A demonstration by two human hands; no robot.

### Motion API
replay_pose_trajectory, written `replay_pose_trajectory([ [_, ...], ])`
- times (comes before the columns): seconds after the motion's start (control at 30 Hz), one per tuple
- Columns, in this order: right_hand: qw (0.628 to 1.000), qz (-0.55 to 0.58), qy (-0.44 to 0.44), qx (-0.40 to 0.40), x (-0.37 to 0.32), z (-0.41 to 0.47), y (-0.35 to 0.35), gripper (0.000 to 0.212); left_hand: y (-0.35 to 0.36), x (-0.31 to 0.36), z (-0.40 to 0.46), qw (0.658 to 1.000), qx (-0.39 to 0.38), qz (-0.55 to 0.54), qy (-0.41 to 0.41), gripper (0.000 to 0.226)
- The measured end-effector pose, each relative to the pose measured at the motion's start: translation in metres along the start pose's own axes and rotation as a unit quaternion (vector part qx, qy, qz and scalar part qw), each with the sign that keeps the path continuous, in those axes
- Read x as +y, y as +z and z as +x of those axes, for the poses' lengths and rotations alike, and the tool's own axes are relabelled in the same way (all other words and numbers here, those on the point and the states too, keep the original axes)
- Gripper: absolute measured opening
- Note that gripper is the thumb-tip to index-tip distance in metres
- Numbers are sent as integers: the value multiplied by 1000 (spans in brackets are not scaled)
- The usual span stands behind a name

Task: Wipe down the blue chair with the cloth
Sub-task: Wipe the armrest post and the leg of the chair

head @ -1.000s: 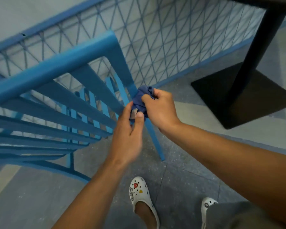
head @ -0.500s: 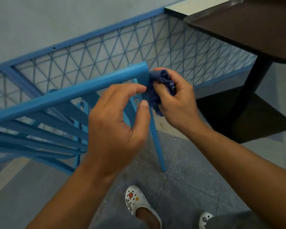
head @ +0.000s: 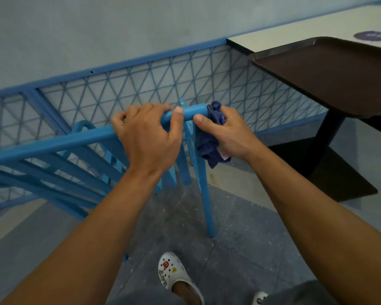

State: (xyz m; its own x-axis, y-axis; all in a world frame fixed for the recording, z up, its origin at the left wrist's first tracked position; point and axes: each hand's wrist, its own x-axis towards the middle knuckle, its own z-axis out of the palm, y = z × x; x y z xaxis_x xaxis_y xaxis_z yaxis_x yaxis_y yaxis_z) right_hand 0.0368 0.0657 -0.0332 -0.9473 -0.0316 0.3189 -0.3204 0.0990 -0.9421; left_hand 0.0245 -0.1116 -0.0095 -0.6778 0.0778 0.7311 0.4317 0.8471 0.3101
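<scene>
Left hand grips blue chair; right hand holds cloth.

blue chair tipped; bunched navy cloth against its top-rail corner.

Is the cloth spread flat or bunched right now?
Bunched. The dark blue cloth is crumpled in the right hand, pressed against the blue chair at its top-rail corner, with a loose end hanging below the palm.

Brown tray on table; white clog
</scene>
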Motion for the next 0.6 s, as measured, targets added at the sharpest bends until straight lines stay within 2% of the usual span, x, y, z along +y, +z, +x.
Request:
replay_pose_trajectory([
  [0.27, 999, 15, -14, 36, -5, -44, 22, 18, -27, 5, -23, 999, 20, -43, -3, 29],
  [0.33, 999, 3, -23, 49, -8, -56, 32, 26, -36, 2, -29, 998, 20, -51, -4, 29],
  [0.5, 994, -28, -56, 88, -16, -88, 58, 21, -59, -4, -41, 997, 34, -70, -25, 35],
  [0.6, 989, -52, -77, 117, -23, -109, 70, 31, -69, -8, -48, 996, 27, -76, -20, 34],
])
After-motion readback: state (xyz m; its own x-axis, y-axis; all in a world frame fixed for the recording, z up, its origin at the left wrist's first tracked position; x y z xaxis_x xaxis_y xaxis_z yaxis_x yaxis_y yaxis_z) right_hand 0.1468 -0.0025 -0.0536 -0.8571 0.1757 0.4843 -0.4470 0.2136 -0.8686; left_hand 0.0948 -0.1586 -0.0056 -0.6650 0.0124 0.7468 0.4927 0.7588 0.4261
